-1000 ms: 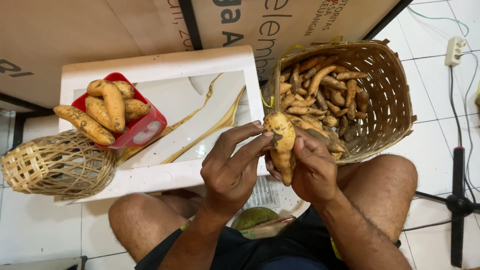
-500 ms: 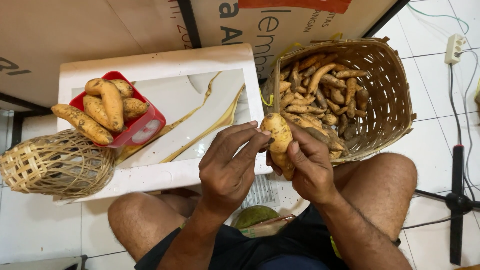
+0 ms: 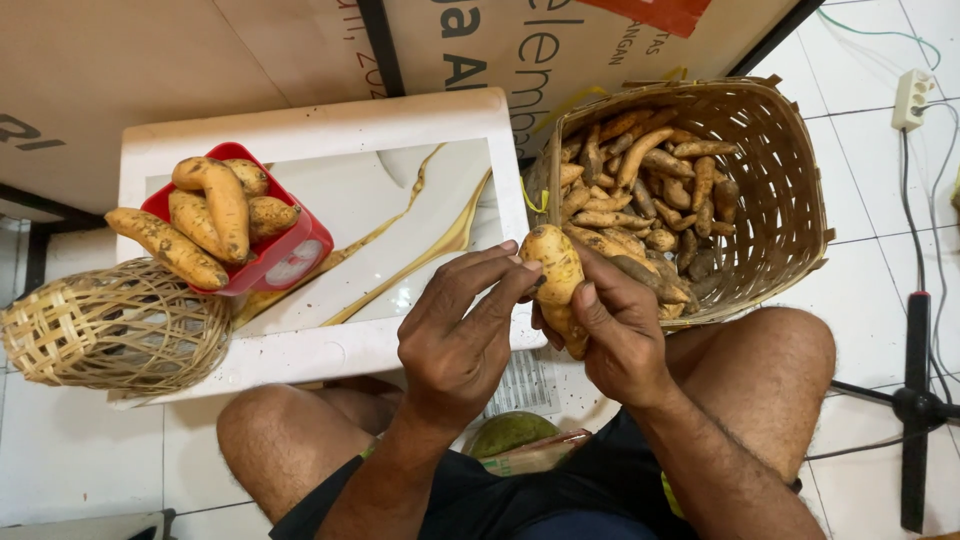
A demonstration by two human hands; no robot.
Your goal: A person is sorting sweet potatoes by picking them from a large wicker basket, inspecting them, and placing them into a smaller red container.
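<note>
Just in front of the big woven basket (image 3: 780, 200), both hands grip 1 sweet potato (image 3: 556, 275), upright, right hand (image 3: 615, 335) wrapped low, left hand (image 3: 455, 335) pinching its upper side.

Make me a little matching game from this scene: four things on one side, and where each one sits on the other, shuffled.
Things:
1. sweet potato in both hands
2. red tray
3. big woven basket
4. small woven basket

Places:
A. lying on its side at the low white table's left corner
B. on the table, heaped with a few sweet potatoes
C. on the tiled floor right of the table, holding many tubers
D. held up between the left hand and right hand, above the knees

Pairs: 1-D, 2-B, 3-C, 4-A
</note>
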